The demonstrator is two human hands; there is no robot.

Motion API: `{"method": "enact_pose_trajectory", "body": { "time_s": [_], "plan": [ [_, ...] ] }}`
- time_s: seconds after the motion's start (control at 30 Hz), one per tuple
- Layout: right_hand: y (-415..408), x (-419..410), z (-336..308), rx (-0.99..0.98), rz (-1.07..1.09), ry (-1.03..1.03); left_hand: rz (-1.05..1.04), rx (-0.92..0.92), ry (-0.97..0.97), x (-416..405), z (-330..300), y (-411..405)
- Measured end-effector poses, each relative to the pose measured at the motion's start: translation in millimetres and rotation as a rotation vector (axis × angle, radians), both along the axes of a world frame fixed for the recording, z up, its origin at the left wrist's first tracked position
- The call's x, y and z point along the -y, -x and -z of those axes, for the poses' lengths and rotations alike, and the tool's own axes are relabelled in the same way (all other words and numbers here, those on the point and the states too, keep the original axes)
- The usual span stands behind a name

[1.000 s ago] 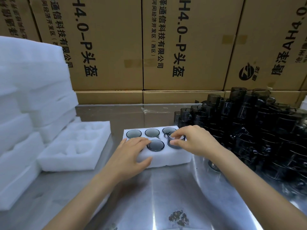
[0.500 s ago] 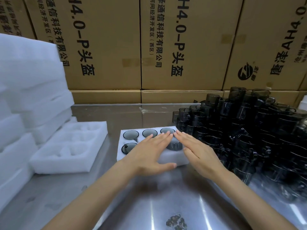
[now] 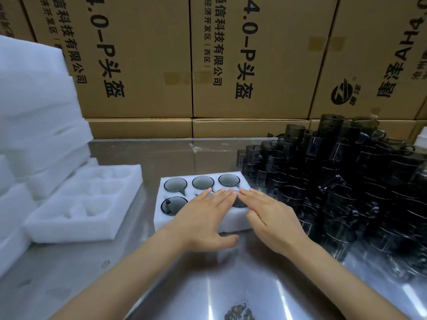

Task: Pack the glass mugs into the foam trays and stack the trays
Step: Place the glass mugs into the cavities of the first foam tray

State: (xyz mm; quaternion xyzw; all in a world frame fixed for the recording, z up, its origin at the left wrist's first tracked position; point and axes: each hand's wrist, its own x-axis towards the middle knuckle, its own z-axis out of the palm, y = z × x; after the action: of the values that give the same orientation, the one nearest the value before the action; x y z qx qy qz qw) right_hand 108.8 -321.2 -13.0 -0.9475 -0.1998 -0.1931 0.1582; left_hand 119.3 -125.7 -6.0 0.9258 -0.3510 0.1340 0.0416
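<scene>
While both hands are lying flat on the filled foam tray [image 3: 233,221], nothing is being gripped. Left hand [image 3: 203,218] is resting palm-down over the near middle pocket, fingers straight and together, thumb sticking out along the tray's near edge. Right hand [image 3: 271,215] is lying flat over the near right pocket, fingers straight, tips nearly meeting the left fingertips at mid-tray. Tray is sitting on the steel surface [image 3: 208,285], roughly centre. Four dark glass mugs [image 3: 175,184] are showing rim-up in their pockets: three across the far row, one at near left. A sliver of another rim is peeking out between the hands; the near middle pocket is fully covered, can't tell its contents. Loose pile of mugs [image 3: 342,181] is sitting stacked just right of the tray, close to the right wrist. Empty foam tray [image 3: 87,204] is lying to the left, near the filled one but apart from it. White foam stack [image 3: 34,112] is standing at far left. Cardboard boxes [image 3: 249,61] are lining the back.
</scene>
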Motion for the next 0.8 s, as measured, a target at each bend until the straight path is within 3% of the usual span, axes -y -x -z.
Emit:
{"method": "enact_pose_trajectory", "body": {
  "time_s": [0.3, 0.37, 0.47, 0.53, 0.6, 0.8],
  "plan": [
    [13, -7, -2, -0.016, -0.001, 0.058, -0.157, 0.103, -0.115, 5, 1, 11],
    [22, -7, 2, 0.023, 0.04, 0.011, -0.26, 0.122, -0.011, 1, 7, 22],
    [34, -12, 13, 0.006, 0.179, -0.273, -0.462, 0.125, 0.261, -21, 17, 41],
    [32, -20, 21, -0.12, 0.224, -0.409, -0.56, -0.004, 0.446, -40, 21, 48],
    [26, -28, 27, -0.165, 0.245, -0.398, -0.547, -0.177, 0.612, -52, 23, 47],
    [-13, -47, 21, -0.201, 0.301, -0.443, -0.535, -0.17, 0.699, -57, 24, 0]
  ]
}}
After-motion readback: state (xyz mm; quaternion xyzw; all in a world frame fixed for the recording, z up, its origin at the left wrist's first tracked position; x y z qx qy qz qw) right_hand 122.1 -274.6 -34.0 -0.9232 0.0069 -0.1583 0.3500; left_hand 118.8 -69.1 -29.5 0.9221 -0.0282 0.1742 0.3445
